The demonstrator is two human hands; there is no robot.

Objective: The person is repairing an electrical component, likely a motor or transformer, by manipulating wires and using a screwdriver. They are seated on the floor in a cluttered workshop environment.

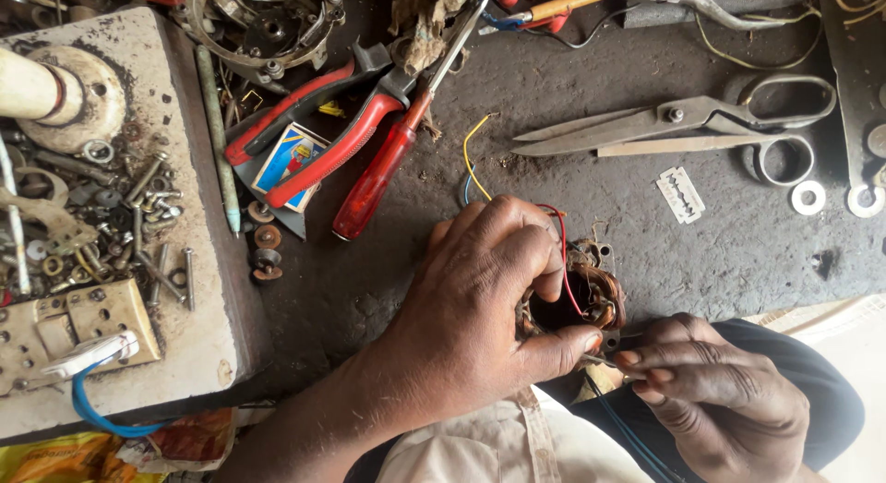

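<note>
Stator [591,303] with copper windings sits at bench front edge, just below red-handled screwdriver [378,174] | left hand [480,298] cups it, thumb and fingers curled around rim, red wire [565,262] under fingers | right hand [711,386] pinches thin wire end beside winding, fingers pressed together | shears [683,123] well apart, upper right.

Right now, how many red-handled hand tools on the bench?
2 in clear view: red-handled pliers lying above the small colourful box, and a red-handled screwdriver lying diagonally beside them. More red handles at the top edge are partly cut off.
</note>
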